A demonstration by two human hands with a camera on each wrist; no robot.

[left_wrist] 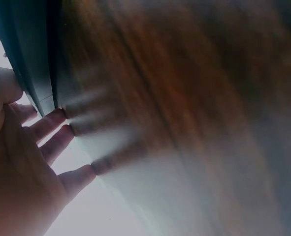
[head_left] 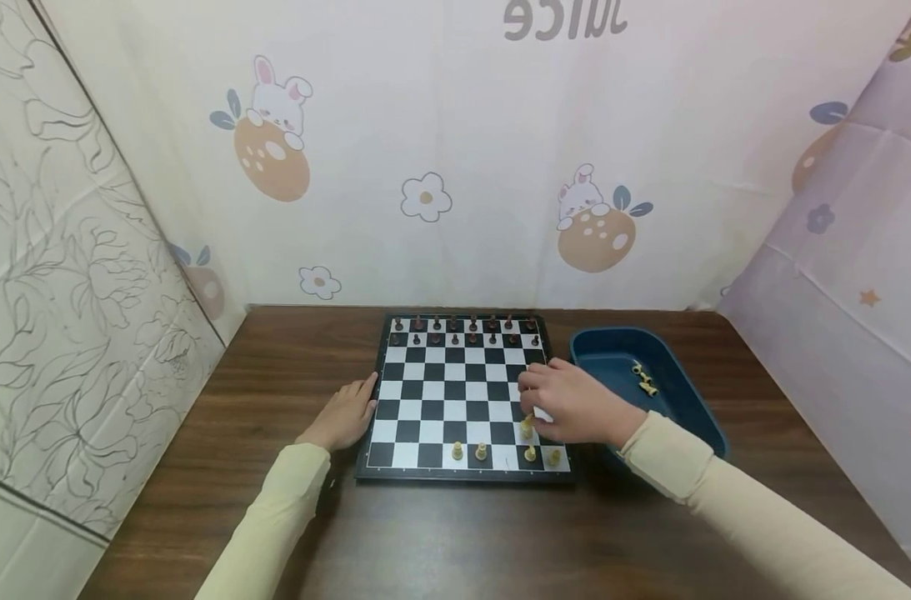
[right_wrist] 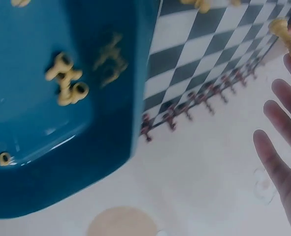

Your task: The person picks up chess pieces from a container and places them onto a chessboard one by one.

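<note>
Yellow chess pieces (head_left: 481,452) are stood along the near edge of the chess board (head_left: 455,390). One more yellow piece (right_wrist: 281,30) is pinched by the right hand (head_left: 575,402), close to the board's near right corner. By the far edge, dark red pieces (head_left: 493,323) are lined up in two rows. The left edge is touched by the left hand (head_left: 346,414), spread apart. Some yellow pieces are left lying in the blue tray (head_left: 613,362) beside the right edge.

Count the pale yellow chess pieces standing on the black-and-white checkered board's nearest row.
4: left piece and right piece side by side mid-row; corner piece far right; its left neighbour. None seems hidden.
</note>
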